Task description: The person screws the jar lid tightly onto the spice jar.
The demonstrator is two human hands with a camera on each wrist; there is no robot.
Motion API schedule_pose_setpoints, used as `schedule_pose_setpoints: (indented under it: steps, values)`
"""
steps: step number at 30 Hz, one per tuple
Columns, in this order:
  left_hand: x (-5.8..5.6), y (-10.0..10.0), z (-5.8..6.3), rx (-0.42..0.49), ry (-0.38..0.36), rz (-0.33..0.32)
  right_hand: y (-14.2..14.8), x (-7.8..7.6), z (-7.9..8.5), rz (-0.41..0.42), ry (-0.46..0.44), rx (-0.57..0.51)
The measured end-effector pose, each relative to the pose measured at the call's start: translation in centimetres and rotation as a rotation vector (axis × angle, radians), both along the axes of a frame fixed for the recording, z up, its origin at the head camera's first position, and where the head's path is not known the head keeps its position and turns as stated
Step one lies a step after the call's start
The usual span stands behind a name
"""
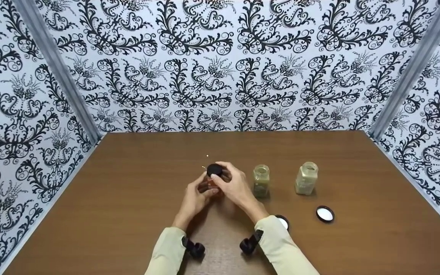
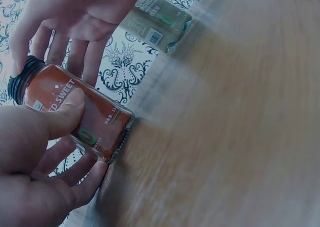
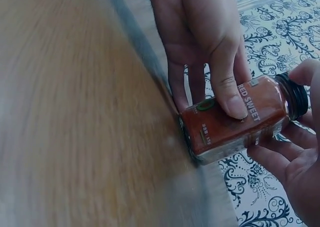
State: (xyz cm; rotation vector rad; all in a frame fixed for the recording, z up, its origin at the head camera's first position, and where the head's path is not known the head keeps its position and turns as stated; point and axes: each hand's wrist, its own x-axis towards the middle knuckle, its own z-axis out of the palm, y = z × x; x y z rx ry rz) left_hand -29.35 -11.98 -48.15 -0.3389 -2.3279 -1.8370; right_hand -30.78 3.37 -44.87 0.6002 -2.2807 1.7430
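Note:
A square glass spice jar (image 2: pixel 95 119) of red-orange powder, its label partly reading "RED SWEET", stands at the middle of the table. My left hand (image 1: pixel 193 199) grips the jar's body, thumb across the label. On the black lid (image 1: pixel 214 169), still on the jar's neck, my right hand (image 1: pixel 240 188) has its thumb and fingers. In the right wrist view the jar's lid (image 3: pixel 296 94) is pinched from the side. To the right stand a lidless jar of greenish powder (image 1: pixel 261 186) and a lidless jar of paler powder (image 1: pixel 306 180).
A black lid with a white inside (image 1: pixel 325 214) lies face up at the right of the brown table (image 1: pixel 128 198). Another such lid (image 1: pixel 283 223) is partly hidden by my right sleeve. Patterned walls (image 1: pixel 220 76) enclose the table's back and sides.

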Motion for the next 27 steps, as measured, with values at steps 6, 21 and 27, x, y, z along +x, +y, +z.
schedule_pose_setpoints:
  steps: [6,21,27]
  values:
    - [0.03,-0.12,-0.03,0.003,0.026,-0.026,0.18,-0.04,0.12,0.033,-0.025,-0.031]
    - [0.13,-0.10,0.00,0.014,0.039,-0.037,-0.08,-0.07,-0.11,0.032,-0.007,-0.022]
    - [0.13,-0.08,0.08,0.020,0.043,-0.037,-0.03,-0.01,-0.15,0.036,-0.029,-0.011]
